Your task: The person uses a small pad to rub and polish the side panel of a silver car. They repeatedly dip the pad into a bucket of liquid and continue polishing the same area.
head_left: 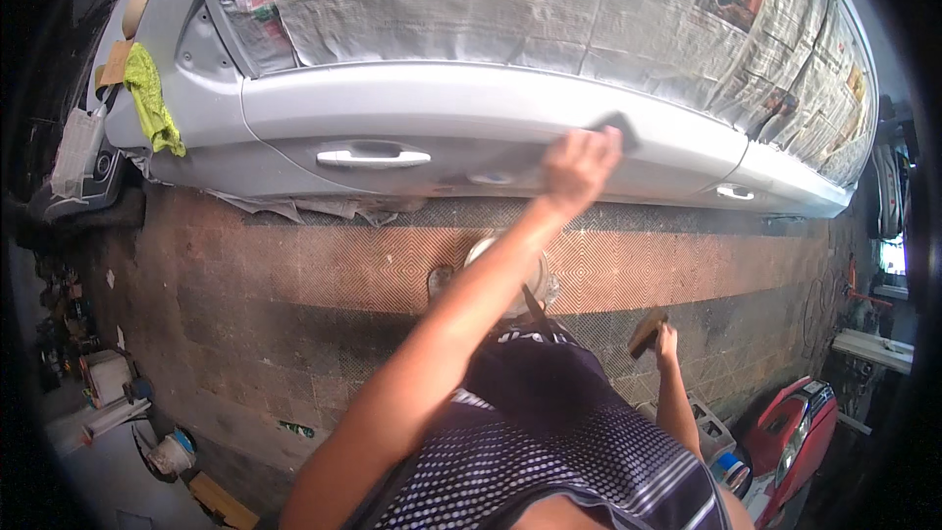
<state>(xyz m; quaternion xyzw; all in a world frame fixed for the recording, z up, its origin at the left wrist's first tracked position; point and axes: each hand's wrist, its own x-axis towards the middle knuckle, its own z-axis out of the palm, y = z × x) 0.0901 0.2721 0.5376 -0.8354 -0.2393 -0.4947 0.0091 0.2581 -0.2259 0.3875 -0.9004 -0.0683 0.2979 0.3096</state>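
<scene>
My left hand (581, 169) reaches up to the side of a silver-grey car (412, 103), closed around a small dark grey sanding pad (620, 130). The pad lies against the door panel just below the window line; hand and pad are slightly blurred. Low at my right side, my right hand (668, 342) grips a flat brownish block (648, 332), away from the car. Newspaper (422, 25) covers the car's windows. A white door handle (373, 157) sits left of my left hand, and a second handle (734, 192) is farther right.
A whitish bucket (481, 251) stands on the tiled floor (324, 260), partly behind my left forearm. A yellow-green cloth (152, 98) hangs at the car's left end. A red car part (785, 442) lies at lower right, and a small tub (174, 454) at lower left.
</scene>
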